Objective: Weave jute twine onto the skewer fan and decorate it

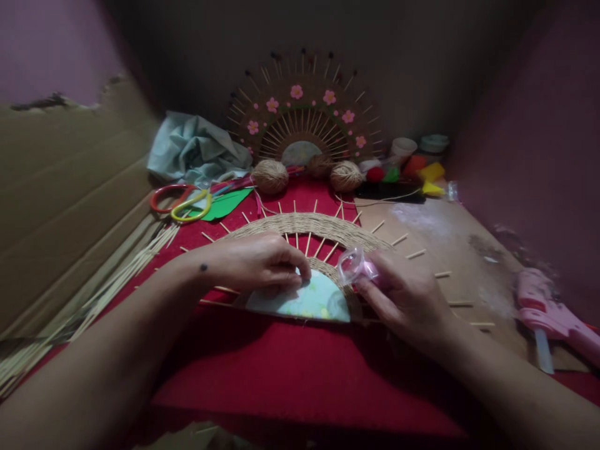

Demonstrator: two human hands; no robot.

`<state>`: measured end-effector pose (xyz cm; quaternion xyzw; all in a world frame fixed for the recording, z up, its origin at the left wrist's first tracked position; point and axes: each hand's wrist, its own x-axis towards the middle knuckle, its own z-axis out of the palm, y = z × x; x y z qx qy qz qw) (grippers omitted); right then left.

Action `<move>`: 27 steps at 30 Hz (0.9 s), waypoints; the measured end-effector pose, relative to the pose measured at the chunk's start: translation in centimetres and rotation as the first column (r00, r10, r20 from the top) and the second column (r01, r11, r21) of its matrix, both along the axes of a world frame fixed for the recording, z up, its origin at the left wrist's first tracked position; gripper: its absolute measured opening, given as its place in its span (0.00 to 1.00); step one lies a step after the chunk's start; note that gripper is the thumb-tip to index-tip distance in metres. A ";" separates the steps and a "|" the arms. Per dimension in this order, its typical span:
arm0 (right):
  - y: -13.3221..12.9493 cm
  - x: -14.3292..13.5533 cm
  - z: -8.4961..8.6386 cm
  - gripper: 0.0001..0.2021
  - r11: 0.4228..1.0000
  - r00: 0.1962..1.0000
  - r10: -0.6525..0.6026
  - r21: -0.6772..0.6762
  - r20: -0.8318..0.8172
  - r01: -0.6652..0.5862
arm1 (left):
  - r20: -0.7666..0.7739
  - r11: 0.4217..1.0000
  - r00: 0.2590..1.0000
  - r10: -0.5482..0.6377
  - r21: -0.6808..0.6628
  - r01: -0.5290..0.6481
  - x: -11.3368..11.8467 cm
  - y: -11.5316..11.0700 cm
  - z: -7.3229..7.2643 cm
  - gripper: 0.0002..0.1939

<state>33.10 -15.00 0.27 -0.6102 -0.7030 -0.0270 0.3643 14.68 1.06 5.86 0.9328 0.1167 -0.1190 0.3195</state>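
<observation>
Cloth (281,381), red, along the near edge. Just beyond, the half-disc (304,305), pale blue, lying flat at the base of the near fan (309,223). Seems to be at the stage of working on this centre piece; probably calls next for a steady left hold and careful aim from the right. On the half-disc, the left hand (268,264), fingers loosely curled, tips on the blue; cannot tell whether pinching anything. Just beside the half-disc's right end, the right hand (407,292), closed around a clear-and-pink piece (369,270), kind unclear. Well right, a glue gun (544,309). Past the hands, sticks (308,245) fanning out through a woven band (351,231). Farther back, scissors (190,219) and twine balls (270,176). Behind, a flowered fan (296,92), upright.
</observation>
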 end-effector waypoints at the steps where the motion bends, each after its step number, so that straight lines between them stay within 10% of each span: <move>1: 0.0 0.0 0.0 0.08 1.000 1.000 0.003 0.006 0.002 -0.003 | -0.004 0.999 1.000 0.016 -0.033 -0.016 0.0 0.1 -0.1 0.12; 27: 0.0 -0.1 0.1 0.08 1.000 0.999 -0.011 -0.001 0.038 0.011 | 0.023 0.979 0.995 0.096 -0.183 -0.090 0.3 0.4 -1.4 0.16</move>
